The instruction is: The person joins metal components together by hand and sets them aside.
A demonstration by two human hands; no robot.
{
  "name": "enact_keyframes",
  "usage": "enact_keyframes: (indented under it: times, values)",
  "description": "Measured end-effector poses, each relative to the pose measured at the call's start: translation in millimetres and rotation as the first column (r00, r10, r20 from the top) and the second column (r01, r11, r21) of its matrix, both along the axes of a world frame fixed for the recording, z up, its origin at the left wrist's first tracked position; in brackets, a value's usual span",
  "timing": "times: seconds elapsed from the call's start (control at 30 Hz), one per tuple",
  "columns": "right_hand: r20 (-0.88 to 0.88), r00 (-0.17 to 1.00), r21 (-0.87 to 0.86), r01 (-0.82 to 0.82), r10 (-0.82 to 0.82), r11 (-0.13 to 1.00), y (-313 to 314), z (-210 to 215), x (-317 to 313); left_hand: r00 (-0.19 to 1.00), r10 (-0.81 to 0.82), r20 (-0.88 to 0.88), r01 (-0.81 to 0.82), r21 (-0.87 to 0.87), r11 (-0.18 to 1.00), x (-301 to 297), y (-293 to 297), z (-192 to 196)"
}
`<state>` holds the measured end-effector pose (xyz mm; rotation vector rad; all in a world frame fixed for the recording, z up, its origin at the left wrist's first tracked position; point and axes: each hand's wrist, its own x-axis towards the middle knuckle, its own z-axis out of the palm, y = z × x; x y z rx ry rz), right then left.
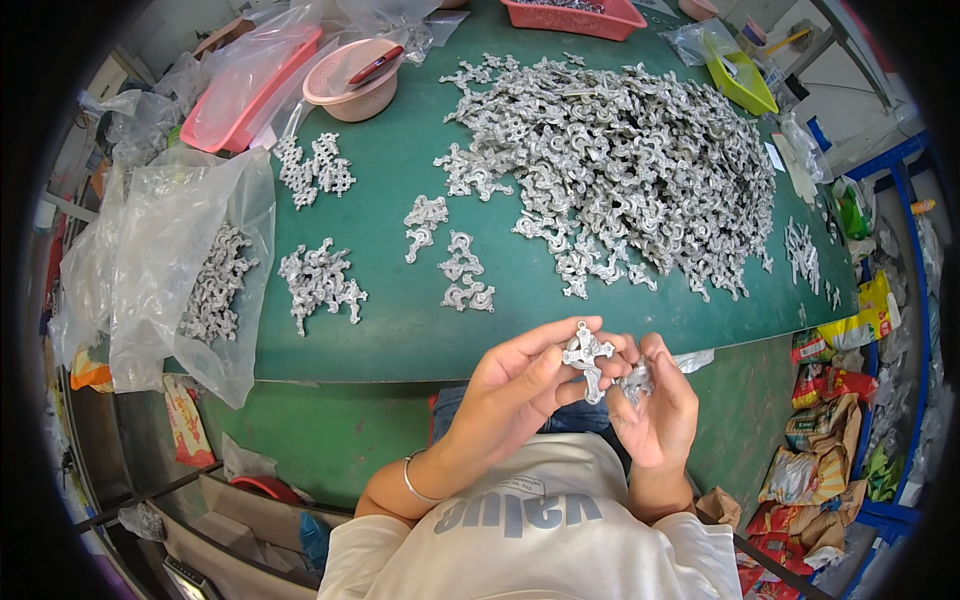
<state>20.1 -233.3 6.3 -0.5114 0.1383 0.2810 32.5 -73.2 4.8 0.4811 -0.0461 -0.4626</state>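
My left hand (pixel 508 385) pinches a cross-shaped silver metal casting (pixel 587 355) between thumb and fingers, held up just off the table's near edge. Close beside it, my right hand (pixel 662 420) is closed on a second silver metal casting (pixel 637 378), partly hidden by the fingers. Beyond both hands a large heap of similar castings (pixel 630 160) covers the right half of the green table (pixel 390 330). Smaller groups lie left of the heap: a short row of castings (pixel 466 270), a little pile (pixel 322 285) and another cluster (pixel 315 168) behind it.
A clear plastic bag (pixel 160 270) with castings inside lies at the table's left edge. Behind it stand a pink tray (pixel 215 118) and a pink bowl (pixel 355 92) with a red-handled tool (pixel 376 64) across it. A yellow-green basket (pixel 742 80) sits at the far right.
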Motion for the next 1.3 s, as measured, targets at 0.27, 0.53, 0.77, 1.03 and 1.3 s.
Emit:
enact_keyframes:
  times: [0.27,0.53,0.77,1.03,1.3]
  values:
    - [-0.047,0.999,0.116,0.001,0.005,0.993,-3.2,-7.3,2.1,0.934,0.125,-0.334,-0.178,-0.134,0.975,3.2,-1.4,-12.4]
    - [0.070,0.996,-0.169,-0.050,0.063,0.984,6.3,10.2,2.5,0.863,0.182,0.471,-0.481,0.660,0.577,-9.4,-10.4,-9.3]
    - [0.049,0.983,-0.126,-0.172,0.179,0.977,3.6,19.2,-0.2,0.753,0.113,0.649,-0.620,0.640,0.454,-3.3,-4.5,2.1]
    - [0.127,0.952,-0.103,-0.267,0.279,0.958,-0.5,21.3,-3.6,0.726,-0.108,0.679,-0.609,0.708,0.359,-6.2,10.1,14.2]
    - [0.121,0.947,-0.103,-0.287,0.298,0.952,1.4,24.9,-4.2,0.686,-0.175,0.706,-0.689,0.708,0.156,-13.5,2.9,18.5]
